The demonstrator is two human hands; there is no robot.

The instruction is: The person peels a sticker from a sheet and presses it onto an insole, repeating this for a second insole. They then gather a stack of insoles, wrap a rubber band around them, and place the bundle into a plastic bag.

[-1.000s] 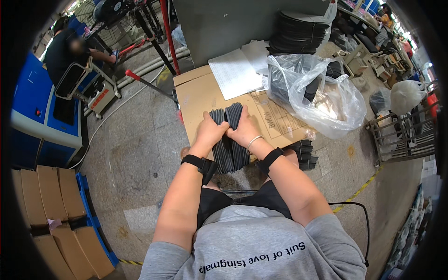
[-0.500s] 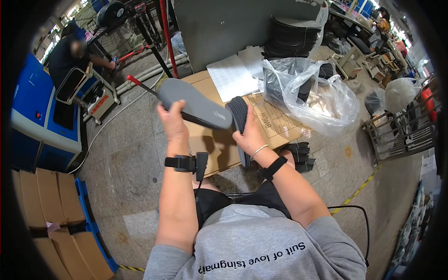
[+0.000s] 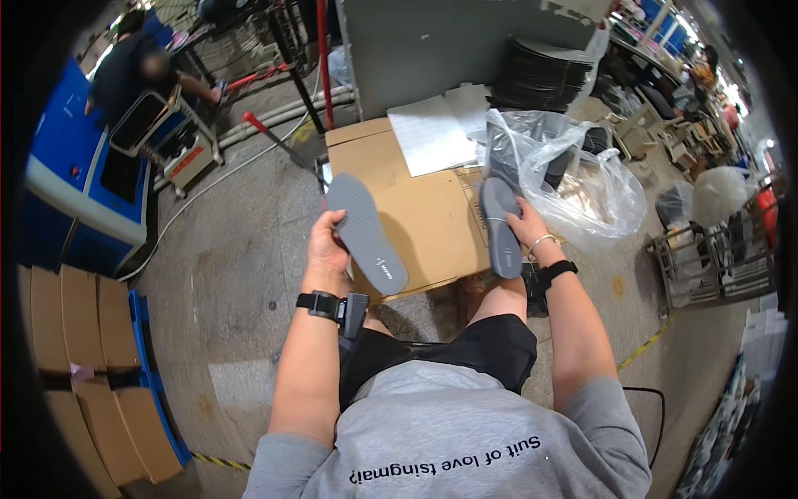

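Note:
In my left hand (image 3: 328, 245) is a grey shoe insole (image 3: 368, 234), its textured top facing up and small white print near the heel. The thumb lies over its left edge and the fingers go underneath; whether others lie beneath it I cannot tell. My right hand (image 3: 527, 224) grips a bundle of dark grey insoles (image 3: 501, 249) from its right side, with a thin pale band across the middle. The two are held apart above a flat cardboard box (image 3: 432, 220).
White paper sheets (image 3: 436, 137) lie at the box's back edge. Beside them is a clear plastic bag (image 3: 573, 179) with dark insoles, before a tall dark stack (image 3: 544, 76). A red-handled lever (image 3: 253, 121) stands left of the box. A person (image 3: 137, 75) sits at the far left.
My hands have moved apart. The left insole has swung round to point its heel toward me, and the right bundle has gone right and turned its face up.

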